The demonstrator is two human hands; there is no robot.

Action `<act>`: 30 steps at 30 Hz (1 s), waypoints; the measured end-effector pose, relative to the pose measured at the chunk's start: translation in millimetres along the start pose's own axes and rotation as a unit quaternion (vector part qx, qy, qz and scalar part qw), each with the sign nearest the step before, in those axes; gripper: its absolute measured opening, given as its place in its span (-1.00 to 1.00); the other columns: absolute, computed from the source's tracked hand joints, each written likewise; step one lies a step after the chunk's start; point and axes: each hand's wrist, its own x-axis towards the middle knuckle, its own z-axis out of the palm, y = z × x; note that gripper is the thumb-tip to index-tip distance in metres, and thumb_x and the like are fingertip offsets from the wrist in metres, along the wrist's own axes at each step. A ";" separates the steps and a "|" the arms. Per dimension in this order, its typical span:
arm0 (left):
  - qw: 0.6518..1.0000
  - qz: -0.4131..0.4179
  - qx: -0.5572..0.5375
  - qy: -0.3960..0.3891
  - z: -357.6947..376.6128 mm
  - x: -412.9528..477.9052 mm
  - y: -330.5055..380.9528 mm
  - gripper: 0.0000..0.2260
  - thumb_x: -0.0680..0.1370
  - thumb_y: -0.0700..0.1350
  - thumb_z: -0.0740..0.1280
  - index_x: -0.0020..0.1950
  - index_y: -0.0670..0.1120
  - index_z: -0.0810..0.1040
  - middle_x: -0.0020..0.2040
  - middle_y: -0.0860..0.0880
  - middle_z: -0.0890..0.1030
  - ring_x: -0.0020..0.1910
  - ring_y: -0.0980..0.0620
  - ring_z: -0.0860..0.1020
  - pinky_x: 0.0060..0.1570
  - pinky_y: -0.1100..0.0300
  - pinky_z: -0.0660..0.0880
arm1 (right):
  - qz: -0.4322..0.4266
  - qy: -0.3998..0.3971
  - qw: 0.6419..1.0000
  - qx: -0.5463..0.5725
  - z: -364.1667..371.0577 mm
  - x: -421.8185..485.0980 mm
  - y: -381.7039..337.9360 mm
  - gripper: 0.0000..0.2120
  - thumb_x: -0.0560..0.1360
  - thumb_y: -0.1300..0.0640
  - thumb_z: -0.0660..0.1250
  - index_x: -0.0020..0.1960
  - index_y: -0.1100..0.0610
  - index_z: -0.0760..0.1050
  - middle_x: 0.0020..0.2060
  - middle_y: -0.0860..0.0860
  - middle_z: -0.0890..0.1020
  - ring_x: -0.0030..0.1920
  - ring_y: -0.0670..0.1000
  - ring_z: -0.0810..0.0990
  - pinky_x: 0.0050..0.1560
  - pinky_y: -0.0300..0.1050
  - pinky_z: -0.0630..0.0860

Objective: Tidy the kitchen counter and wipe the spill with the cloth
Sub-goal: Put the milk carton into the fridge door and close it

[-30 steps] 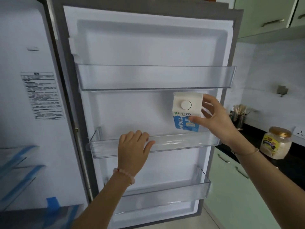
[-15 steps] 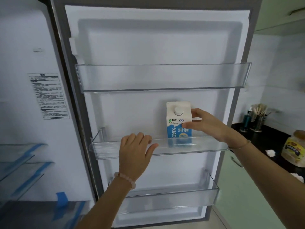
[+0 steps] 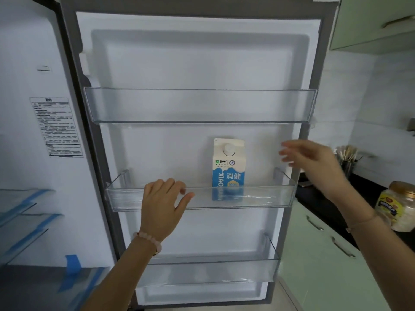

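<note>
Carton (image 3: 228, 169) stands on door shelf (image 3: 269, 198) held by left hand (image 3: 160, 207).

- A blue-and-white milk carton (image 3: 228, 169) stands upright in the middle door shelf (image 3: 269, 197) of the open fridge.
- The left hand (image 3: 161, 205) holds that shelf's front rim, fingers hooked over it.
- The right hand (image 3: 312, 162), blurred and with its fingers extended, is right of the carton, not touching it.
- A gold-lidded jar (image 3: 399, 205) stands on the black counter (image 3: 314, 195).
</note>
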 end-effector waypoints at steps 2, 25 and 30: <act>1.000 -0.008 -0.007 0.003 -1.9 -0.6 0.4 -0.69 0.50 0.17 0.13 -0.22 0.00 0.51 -0.35 0.11 0.45 -0.32 0.06 0.43 -0.07 0.28 0.14 | 0.010 0.084 0.995 0.057 -23.8 3.5 7.9 -0.79 0.50 0.25 0.27 -0.02 -0.02 0.56 -0.23 -0.09 0.69 -0.11 -0.03 0.63 0.08 -0.04 0.57; 0.985 -0.132 -0.099 -0.046 -84.9 -65.9 16.1 -0.54 0.53 0.22 0.08 0.26 -0.06 0.44 0.26 -0.06 0.47 0.32 0.01 0.33 0.37 0.03 0.26 | 0.136 0.033 0.957 0.254 -20.0 -82.3 43.4 -0.56 0.36 -0.26 0.31 -0.06 0.11 0.54 -0.17 0.07 0.58 -0.09 0.11 0.53 0.03 0.14 0.46; 0.963 -0.178 -0.202 0.028 -151.2 -136.8 87.3 -0.65 0.49 0.12 0.14 0.23 0.06 0.39 0.19 0.01 0.50 0.20 0.11 0.44 0.20 0.15 0.41 | 0.070 0.107 0.957 0.259 -1.1 -151.9 7.2 -0.71 0.55 -0.09 0.15 -0.30 -0.06 0.44 -0.42 -0.16 0.51 -0.35 -0.16 0.45 -0.20 -0.15 0.40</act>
